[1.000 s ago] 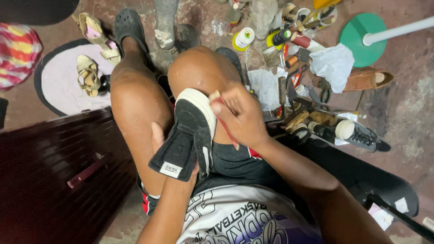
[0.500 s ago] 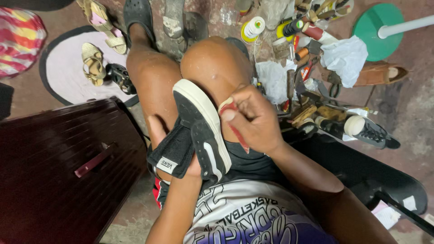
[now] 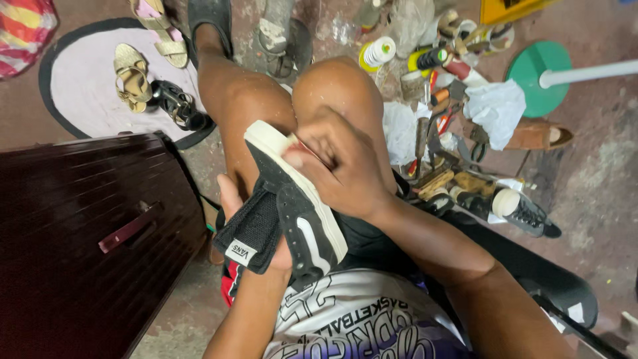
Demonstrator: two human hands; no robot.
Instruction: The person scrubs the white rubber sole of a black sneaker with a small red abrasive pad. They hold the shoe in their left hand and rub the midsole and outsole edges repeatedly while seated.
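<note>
Seated person's left hand point(image 3: 234, 199) cradles a black sneaker point(image 3: 292, 199) on the lap. Right hand point(image 3: 332, 166), pinching a small red-edged strip point(image 3: 297, 142), has slid from mid-sole up to the white toe rim; sole work continues w/ tools on floor.

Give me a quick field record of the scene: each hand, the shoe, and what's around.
left hand: under the black shoe, gripping it
right hand: pressing a small red-tipped tool against the shoe's white sole edge
shoe position: resting on the lap, toe pointing away
floor right: tool pile, green disc base
floor left: sandals on round mat
</note>
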